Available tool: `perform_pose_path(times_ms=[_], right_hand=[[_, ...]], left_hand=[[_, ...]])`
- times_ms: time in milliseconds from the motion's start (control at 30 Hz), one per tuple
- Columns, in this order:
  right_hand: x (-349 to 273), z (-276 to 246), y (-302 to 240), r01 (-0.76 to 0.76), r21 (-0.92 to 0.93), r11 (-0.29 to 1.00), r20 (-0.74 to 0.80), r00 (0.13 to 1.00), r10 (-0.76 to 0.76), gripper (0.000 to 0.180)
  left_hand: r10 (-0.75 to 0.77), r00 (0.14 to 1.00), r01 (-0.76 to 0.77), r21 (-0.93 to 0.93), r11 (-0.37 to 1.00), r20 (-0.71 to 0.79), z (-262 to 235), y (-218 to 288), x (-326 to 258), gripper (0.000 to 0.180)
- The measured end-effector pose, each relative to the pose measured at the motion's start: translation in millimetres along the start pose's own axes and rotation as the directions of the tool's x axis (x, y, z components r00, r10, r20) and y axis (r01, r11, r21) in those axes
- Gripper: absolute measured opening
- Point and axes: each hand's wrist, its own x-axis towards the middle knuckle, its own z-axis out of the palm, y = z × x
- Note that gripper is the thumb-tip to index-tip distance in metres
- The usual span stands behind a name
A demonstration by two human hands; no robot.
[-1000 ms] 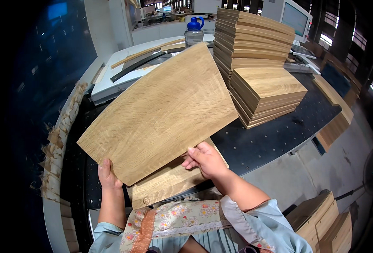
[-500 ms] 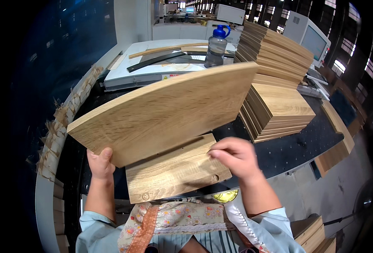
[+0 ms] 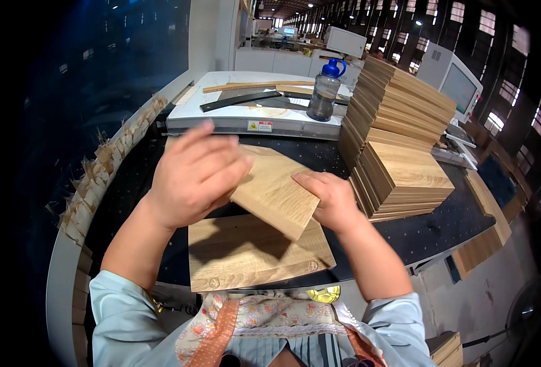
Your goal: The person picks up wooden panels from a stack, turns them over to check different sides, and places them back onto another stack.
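Note:
My right hand [image 3: 336, 200] grips the right end of a wood-grain board [image 3: 278, 188], thumb on its upper face. The board is tilted above the table, its near right corner pointing toward me. In front of the board's left part my left hand [image 3: 198, 176] is raised, fingers stretched and slightly blurred; it hides that part of the board, and whether it touches there I cannot tell. Below lies a second wood-grain board [image 3: 246, 266] flat at the table's near edge, with two round fittings near its front edge and a shadow across it.
Stacked boards [image 3: 399, 101] rise on the right of the black table [image 3: 417, 229], a shorter stack [image 3: 405, 165] in front. A blue-capped water bottle [image 3: 325, 92] and dark strips [image 3: 240, 101] rest on the white surface behind. A taped, frayed edge [image 3: 108, 165] runs along the left.
The held board has been turned and lowered from its upright slant. My left hand has left its lower corner and risen; my right hand has moved from above the flat board onto the held board.

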Motion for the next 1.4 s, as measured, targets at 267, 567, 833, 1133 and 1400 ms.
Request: perform_pose_path(times_ms=[267,567,833,1133,1400], right_hand=[[-11.3,44.9,-6.2,-0.098,0.920,0.379,-0.264,0.560,0.785,0.038],[-54.3,90.9,-40.2,0.185,0.761,-0.622,0.547,0.333,0.768,0.045],[-100.9,118.0,-72.3,-0.001,0.636,-0.772,0.711,0.390,0.585,0.050],[-113.4,126.6,-78.5,-0.069,0.645,-0.761,0.736,0.326,0.594,0.049],[-118.8,130.5,-79.1,0.065,0.646,-0.761,0.683,0.396,0.614,0.052]], left_hand=[[-0.566,0.787,0.432,-0.435,0.790,-0.245,33.1,14.2,-36.8,0.058],[-0.546,0.406,-0.032,-0.586,-0.810,0.732,84.1,49.4,-159.4,0.059],[-0.371,0.259,-0.119,-0.352,-0.928,0.892,98.6,72.0,-217.7,0.059],[-0.208,0.256,-0.253,-0.142,-0.957,0.944,104.1,79.7,-239.2,0.057],[-0.294,0.302,-0.117,-0.271,-0.955,0.907,97.2,79.7,-228.6,0.060]])
